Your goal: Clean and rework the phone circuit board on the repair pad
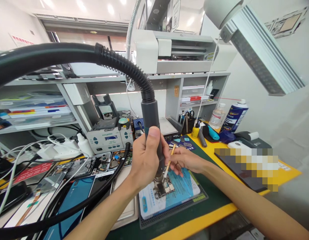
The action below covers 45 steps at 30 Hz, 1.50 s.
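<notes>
My left hand (145, 163) is wrapped around the dark handle of a hot air gun (150, 115), held upright with its nozzle pointing down. Under the nozzle lies a phone circuit board (164, 190), partly hidden by the gun. It rests on a blue and white mat (189, 185). Between the fingers of my right hand (186, 160) is a slim gold-coloured tool (171, 153) with a pale tip, tilted down to the board beside the nozzle. Whether that tip touches the board I cannot tell.
A thick black hose (64, 55) arches overhead from the left. Behind stands a hot air station (109, 138). Opened phones and a blue panel (74, 200) crowd the left. A spray can (234, 115) and clear bottle (217, 116) stand back right, below a lamp (264, 53).
</notes>
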Motion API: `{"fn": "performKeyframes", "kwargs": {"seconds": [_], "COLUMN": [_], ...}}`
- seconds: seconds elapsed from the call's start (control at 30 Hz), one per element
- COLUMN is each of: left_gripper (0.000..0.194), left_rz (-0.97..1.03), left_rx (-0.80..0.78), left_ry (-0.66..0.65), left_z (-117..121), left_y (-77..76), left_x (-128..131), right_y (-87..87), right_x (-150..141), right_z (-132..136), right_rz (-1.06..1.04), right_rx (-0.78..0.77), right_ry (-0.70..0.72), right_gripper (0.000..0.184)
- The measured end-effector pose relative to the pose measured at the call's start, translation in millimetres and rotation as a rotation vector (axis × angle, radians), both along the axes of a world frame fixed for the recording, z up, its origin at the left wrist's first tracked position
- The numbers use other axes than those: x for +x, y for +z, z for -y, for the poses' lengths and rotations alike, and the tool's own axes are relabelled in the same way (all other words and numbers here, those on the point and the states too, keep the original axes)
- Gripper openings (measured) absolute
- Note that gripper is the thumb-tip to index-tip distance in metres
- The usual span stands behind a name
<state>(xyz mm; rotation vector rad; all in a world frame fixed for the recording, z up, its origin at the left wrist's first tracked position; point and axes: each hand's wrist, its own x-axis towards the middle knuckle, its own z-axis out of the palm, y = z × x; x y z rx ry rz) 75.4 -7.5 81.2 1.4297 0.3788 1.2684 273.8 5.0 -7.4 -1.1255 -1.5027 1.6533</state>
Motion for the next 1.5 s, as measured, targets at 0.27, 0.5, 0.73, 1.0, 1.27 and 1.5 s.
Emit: {"fn": "performKeyframes", "kwargs": {"seconds": [0.27, 0.5, 0.73, 1.0, 1.27, 1.5], "left_gripper": [0.056, 0.06, 0.059, 0.057, 0.064, 0.062], "left_rz": [0.002, -0.03, -0.04, -0.023, -0.035, -0.041], "left_rx": [0.009, 0.003, -0.01, 0.02, 0.016, 0.002], "left_ry": [0.011, -0.021, -0.034, -0.001, -0.009, -0.034], "left_z": [-3, 5, 10, 5, 7, 11], "left_y": [1.0, -1.1, -1.4, -0.5, 0.0, 0.3], "left_x": [-2, 1, 3, -1, 1, 3], "right_y": [0.8, -1.5, -4.3, 0.1, -1.8, -8.0], "right_x": [-1, 0, 0, -1, 1, 2], "right_z": [-1, -2, -2, 0, -2, -4], "right_rz": [-0.006, 0.01, 0.011, 0.016, 0.02, 0.019], "right_rx": [-0.005, 0.001, 0.003, 0.007, 0.005, 0.005], "right_ry": [0.001, 0.009, -0.006, -0.004, 0.009, -0.001], "right_gripper": [0.026, 0.026, 0.025, 0.025, 0.025, 0.025]}}
